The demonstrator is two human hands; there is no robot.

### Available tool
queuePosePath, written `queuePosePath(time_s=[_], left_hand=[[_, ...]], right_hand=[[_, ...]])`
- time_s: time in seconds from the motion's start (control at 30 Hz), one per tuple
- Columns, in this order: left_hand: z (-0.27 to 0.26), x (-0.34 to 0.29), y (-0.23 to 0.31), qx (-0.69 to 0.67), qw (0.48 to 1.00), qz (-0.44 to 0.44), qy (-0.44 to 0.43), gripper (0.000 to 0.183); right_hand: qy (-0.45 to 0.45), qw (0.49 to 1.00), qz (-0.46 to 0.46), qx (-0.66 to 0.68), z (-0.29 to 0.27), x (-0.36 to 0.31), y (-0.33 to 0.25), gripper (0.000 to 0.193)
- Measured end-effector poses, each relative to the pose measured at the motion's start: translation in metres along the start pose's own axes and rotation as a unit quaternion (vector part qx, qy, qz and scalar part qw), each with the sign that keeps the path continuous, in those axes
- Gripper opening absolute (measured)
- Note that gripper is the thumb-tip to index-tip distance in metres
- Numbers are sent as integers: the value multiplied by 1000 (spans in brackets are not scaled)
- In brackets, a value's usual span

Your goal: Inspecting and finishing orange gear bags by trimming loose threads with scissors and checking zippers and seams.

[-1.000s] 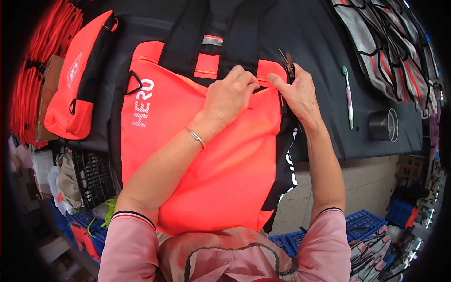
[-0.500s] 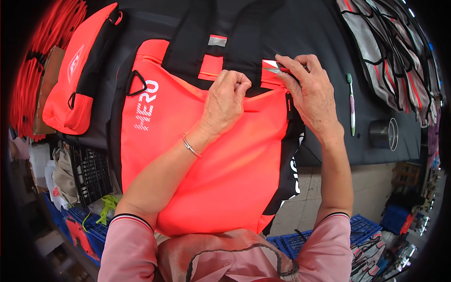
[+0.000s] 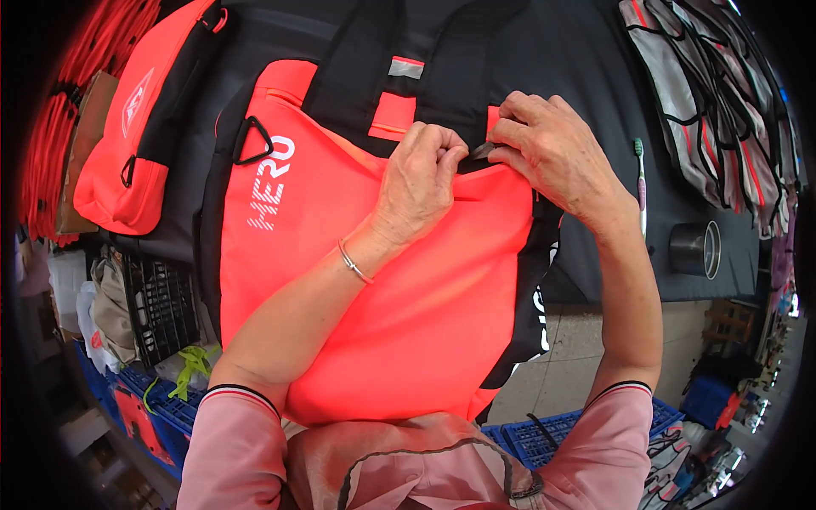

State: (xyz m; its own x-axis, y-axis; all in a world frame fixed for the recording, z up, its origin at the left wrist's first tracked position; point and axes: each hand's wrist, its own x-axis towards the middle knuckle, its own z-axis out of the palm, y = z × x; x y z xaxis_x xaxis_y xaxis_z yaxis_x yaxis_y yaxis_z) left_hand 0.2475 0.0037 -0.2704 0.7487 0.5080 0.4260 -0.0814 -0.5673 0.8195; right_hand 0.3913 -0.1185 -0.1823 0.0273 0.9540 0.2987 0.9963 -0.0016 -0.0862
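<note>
A bright coral-red and black bag (image 3: 374,314) lies in front of me, with broad black straps (image 3: 450,76) running away over the table. Near its upper edge, my left hand (image 3: 416,183) is closed in a pinch; whatever lies between the fingertips is too small to make out. My right hand (image 3: 552,153) is closed around small scissors, whose grey metal blades (image 3: 483,151) poke out beside the left fingertips. Its fingers hide the handles. Both hands are at the bag's edge, close below the strap bases.
A second coral-and-black bag (image 3: 140,127) lies at the left beside stacked red pieces (image 3: 51,161). On the black-covered table (image 3: 586,85) at right are a toothbrush (image 3: 641,183), a metal cup (image 3: 695,248) and grey pieces with black edging (image 3: 697,110). Blue crates (image 3: 535,442) stand below.
My right hand has moved left and slightly down, bringing the scissor blades up to my left fingertips. My left hand and the bag have shifted slightly right.
</note>
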Motion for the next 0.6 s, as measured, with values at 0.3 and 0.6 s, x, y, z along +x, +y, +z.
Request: queuePosePath(time_s=[0.3, 0.6], left_hand=[[3, -52, 42, 103, 960, 239, -106, 14], [-2, -66, 61, 160, 931, 292, -147, 16]], right_hand=[[166, 931, 290, 149, 2, -20, 14, 36], [112, 921, 368, 59, 21, -35, -35, 58]])
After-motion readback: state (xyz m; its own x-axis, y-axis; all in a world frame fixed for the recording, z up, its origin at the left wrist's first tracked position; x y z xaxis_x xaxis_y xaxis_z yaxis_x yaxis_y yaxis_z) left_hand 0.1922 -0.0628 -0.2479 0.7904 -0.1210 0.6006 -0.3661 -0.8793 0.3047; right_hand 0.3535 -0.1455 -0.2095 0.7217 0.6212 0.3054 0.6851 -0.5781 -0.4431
